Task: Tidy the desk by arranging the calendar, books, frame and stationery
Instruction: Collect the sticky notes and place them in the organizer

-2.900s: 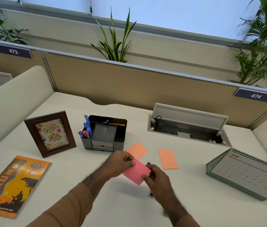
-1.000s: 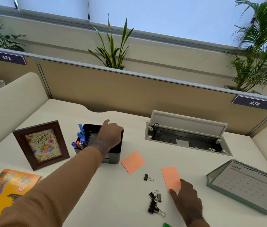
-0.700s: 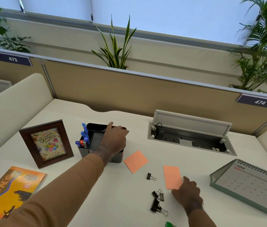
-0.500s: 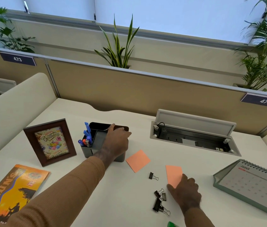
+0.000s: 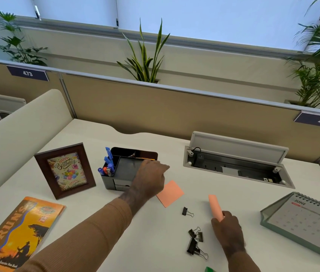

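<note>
My left hand (image 5: 149, 178) hovers over the right front corner of the black desk organizer (image 5: 123, 169), fingers loosely apart with nothing seen in them. Blue pens (image 5: 108, 163) stand in the organizer's left slot. My right hand (image 5: 227, 230) pinches an orange sticky note (image 5: 215, 208), lifted on edge off the desk. A second orange note (image 5: 172, 193) lies flat beside my left wrist. The brown photo frame (image 5: 64, 170) stands left of the organizer. An orange book (image 5: 17, 230) lies at the front left, and the June desk calendar (image 5: 308, 222) lies at the right.
One black binder clip (image 5: 187, 212) lies between the two notes, and a small cluster of clips (image 5: 195, 240) sits nearer me. An open cable box (image 5: 233, 165) is set into the desk behind. A green object (image 5: 209, 269) peeks in at the bottom edge. Partition walls bound the desk.
The pink note went from both hands into the organizer. My left hand has drawn back to the organizer's right corner. My right hand slid onto the orange note and lifted it.
</note>
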{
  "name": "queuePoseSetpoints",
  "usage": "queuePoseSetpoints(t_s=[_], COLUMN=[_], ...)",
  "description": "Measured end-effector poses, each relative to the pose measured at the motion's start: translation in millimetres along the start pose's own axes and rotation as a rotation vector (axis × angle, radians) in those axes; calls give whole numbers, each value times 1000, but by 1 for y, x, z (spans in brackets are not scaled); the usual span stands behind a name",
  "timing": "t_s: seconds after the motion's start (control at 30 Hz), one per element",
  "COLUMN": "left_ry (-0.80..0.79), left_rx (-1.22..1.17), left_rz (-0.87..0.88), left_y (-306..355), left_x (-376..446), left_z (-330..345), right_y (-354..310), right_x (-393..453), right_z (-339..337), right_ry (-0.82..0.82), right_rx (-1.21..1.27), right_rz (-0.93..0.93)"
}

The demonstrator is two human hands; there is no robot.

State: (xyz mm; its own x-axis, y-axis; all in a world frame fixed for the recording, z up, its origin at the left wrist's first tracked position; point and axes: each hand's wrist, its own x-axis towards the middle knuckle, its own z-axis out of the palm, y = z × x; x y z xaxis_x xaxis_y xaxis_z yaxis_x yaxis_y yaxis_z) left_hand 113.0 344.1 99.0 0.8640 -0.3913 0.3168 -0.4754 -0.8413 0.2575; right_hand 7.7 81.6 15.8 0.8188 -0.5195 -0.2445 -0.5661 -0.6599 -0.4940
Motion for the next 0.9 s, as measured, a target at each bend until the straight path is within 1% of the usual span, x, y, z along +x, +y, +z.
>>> queuePoseSetpoints(t_s=[0.03,0.07,0.1,0.2,0.27,0.33,0.4,0.47,0.53,0.7,0.77,0.9], left_ry=[-13,-50,-100,-271,-387,-446,-453,-439,-424,-393,-327,-132], left_rx=[-67,-162,-269,-582,-880,-1126,-1219,-1228,-1179,-1018,-921,-566], left_rz=[15,-11,-79,-377,-538,-656,-701,-701,-676,-558,-493,-371], left_y=[8,18,29,58,70,75,77,75,69,46,30,-11], left_x=[-3,-7,-10,-13,-11,-9,-8,-5,-1,10,19,38], left_z=[4,8,12,21,23,20,16,13,11,0,-11,-42], right_y=[0,-2,-5,-19,-29,-35,-39,-40,-38,-31,-25,-8], right_x=[-1,-1,-2,-14,-25,-33,-38,-37,-36,-34,-32,-28], right_z=[-2,-3,-4,-4,-3,-2,-3,-3,-3,-7,-12,-24], right_ry=[12,24,35,79,99,129,164,176,174,83,71,88], right_rx=[52,82,98,121,136,138,125,120,103,91,165,212], right_rz=[-13,-42,-87,-259,-353,-427,-488,-531,-552,-601,-580,-506])
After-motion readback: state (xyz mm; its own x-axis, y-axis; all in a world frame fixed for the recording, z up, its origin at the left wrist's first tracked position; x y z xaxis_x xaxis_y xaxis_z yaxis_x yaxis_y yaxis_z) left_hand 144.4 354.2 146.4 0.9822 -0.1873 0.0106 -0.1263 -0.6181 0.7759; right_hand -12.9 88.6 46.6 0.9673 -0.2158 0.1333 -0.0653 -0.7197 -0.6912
